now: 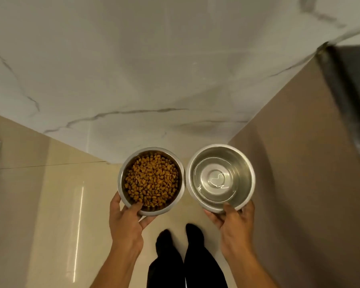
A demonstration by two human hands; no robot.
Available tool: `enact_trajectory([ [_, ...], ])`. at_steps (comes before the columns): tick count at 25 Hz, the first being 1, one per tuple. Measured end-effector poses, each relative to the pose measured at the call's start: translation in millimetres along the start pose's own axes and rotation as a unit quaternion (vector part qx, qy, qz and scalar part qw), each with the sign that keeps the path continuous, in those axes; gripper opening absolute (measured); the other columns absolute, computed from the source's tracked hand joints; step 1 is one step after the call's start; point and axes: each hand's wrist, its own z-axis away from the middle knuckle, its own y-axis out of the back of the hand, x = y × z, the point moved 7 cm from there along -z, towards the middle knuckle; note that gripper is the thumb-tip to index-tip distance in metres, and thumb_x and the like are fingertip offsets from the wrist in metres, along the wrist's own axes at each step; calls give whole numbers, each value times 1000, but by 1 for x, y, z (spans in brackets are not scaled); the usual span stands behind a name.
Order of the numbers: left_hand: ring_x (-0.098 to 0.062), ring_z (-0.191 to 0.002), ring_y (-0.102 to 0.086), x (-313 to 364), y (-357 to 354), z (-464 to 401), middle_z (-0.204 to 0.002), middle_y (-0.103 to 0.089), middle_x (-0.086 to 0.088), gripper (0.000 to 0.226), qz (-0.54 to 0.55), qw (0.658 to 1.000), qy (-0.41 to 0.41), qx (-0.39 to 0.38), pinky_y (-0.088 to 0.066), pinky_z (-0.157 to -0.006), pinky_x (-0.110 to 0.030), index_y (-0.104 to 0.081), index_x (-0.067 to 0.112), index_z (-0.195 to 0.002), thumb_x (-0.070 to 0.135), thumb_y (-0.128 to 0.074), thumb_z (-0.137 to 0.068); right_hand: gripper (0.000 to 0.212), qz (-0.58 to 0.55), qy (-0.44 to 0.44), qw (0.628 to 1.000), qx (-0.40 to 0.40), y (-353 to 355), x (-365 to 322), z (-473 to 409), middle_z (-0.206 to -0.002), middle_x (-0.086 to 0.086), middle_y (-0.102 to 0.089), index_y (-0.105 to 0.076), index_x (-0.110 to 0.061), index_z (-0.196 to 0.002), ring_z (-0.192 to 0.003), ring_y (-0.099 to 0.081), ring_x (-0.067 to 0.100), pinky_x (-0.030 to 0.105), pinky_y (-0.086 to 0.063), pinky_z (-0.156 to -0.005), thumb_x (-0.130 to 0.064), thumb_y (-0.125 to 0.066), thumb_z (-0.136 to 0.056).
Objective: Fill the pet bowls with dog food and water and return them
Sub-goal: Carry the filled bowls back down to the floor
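Observation:
Two steel pet bowls are held side by side above the floor. The left bowl (121,183) is filled with brown dog kibble (152,180). My left hand (127,219) grips its near rim, thumb inside over the rim and fingers underneath. The right bowl (247,173) holds clear water (214,183) that ripples. My right hand (235,221) grips that bowl's near rim the same way, thumb on the inside. Both bowls look level and almost touch each other.
A white marbled wall (154,69) fills the view ahead. A brown panel (299,173) with a dark edge stands close on the right. Below is a glossy beige tiled floor (60,204), with my dark-clad legs and feet (179,256) on it.

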Motion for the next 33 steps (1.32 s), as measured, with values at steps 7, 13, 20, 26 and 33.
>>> enact_trajectory([
  [7, -34, -115, -62, -110, -15, -163, -114, -63, -1, 59, -12, 1000, 27, 10, -63, -61, -38, -47, 24, -141, -12, -53, -95, 57, -2, -19, 999, 37, -3, 124, -147, -134, 7, -61, -53, -34, -130, -113, -66, 38, 45, -62, -67, 12, -48, -96],
  [13, -36, -122, -59, -195, -18, -275, -128, -57, -6, 64, -30, 998, 56, 9, -59, -67, -41, -44, 28, -144, -13, -52, -95, 62, 0, -28, 999, 36, 7, 199, -269, -135, 9, -61, -47, -33, -140, -113, -67, 38, 45, -62, -69, 10, -50, -96],
  [20, -39, -125, -57, -278, -8, -354, -134, -54, -11, 66, -48, 993, 102, 21, -57, -69, -45, -41, 27, -145, -15, -51, -94, 63, -10, -74, 995, 67, 39, 278, -356, -139, 11, -56, -48, -36, -135, -116, -63, 41, 46, -62, -68, 13, -48, -96],
  [26, -40, -124, -58, -325, -22, -393, -134, -56, -13, 65, -66, 990, 122, 4, -59, -68, -45, -41, 27, -145, -13, -52, -94, 67, -10, -103, 992, 71, 69, 312, -403, -142, 13, -53, -44, -36, -142, -110, -67, 38, 46, -62, -68, 12, -50, -96],
  [33, -42, -124, -56, -348, -32, -414, -139, -51, -14, 67, -81, 987, 140, -12, -57, -70, -49, -38, 26, -148, -14, -50, -95, 66, 3, -103, 993, 64, 77, 311, -443, -140, 12, -55, -44, -33, -142, -102, -70, 33, 44, -63, -65, 14, -45, -96],
])
